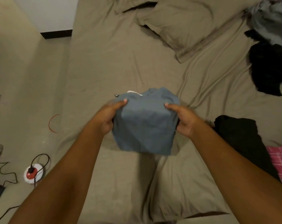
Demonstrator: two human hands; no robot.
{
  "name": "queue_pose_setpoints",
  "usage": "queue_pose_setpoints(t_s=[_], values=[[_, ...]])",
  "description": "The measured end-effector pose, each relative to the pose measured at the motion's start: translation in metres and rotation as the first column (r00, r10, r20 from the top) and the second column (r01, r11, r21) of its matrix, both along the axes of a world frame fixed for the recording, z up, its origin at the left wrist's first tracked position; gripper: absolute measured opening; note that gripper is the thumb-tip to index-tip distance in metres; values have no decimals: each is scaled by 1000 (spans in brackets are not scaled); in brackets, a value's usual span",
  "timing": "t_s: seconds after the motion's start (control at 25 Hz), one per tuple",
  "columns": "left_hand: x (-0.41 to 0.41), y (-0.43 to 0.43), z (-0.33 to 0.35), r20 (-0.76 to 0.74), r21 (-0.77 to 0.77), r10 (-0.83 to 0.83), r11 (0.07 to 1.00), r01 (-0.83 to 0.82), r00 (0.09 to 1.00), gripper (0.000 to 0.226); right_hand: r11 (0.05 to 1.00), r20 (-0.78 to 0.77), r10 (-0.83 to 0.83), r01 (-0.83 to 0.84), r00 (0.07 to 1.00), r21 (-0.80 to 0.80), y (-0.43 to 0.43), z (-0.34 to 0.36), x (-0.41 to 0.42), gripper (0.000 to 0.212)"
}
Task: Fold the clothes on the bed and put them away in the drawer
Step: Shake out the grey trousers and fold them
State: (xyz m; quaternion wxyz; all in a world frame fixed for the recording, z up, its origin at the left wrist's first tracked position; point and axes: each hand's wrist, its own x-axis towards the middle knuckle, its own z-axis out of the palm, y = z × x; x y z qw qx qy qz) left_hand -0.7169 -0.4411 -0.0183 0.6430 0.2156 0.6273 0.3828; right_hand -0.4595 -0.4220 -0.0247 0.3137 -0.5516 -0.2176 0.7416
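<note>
A folded blue-grey garment [145, 125] with a white drawstring at its far edge is held just above the bed [120, 62], in the middle of the view. My left hand [107, 117] grips its left side, thumb on top. My right hand [183, 118] grips its right side the same way. A folded black garment [240, 139] lies on the bed to the right of my right forearm, and a pink plaid cloth [281, 160] lies beside it. No drawer is in view.
A heap of unfolded clothes, black [268, 68] and grey [269, 25], sits at the bed's far right. A tan pillow [177, 25] lies at the head. On the floor to the left are a round white power socket [33, 173] with black cables and a red loop [53, 123].
</note>
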Motion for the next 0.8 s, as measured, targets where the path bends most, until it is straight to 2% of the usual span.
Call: queue_pose_setpoints(t_s=[0.12, 0.24, 0.36, 0.48, 0.6, 0.68, 0.8], values=[[2, 18, 70, -37, 228, 27, 974, -18, 999, 32, 969, 45, -73, 60, 996, 241, 19, 71, 6, 28], [-2, -16, 97, -75, 368, -96, 923, 117, 993, 44, 933, 21, -25, 16, 999, 359, -12, 98, 22, 25], [-1, -88, 57, -111, 254, -163, 949, 187, 980, 59, 958, 83, 10, -33, 997, 285, -78, 54, 36, 42], [11, -171, -17, -129, 13, -213, 976, 216, 969, 35, 982, 156, 164, -177, 974, 73, -155, -31, 45, 55], [18, -234, -86, -166, -177, -229, 964, 199, 959, 33, 958, 237, 283, -265, 929, -108, -212, -94, 47, 43], [17, -244, -106, -198, -207, -207, 964, 166, 958, 36, 962, 284, 269, -245, 920, -119, -217, -103, 40, 36], [18, -226, -108, -191, -251, -196, 957, 145, 962, 37, 971, 312, 235, -207, 920, -123, -194, -95, 33, 44]])
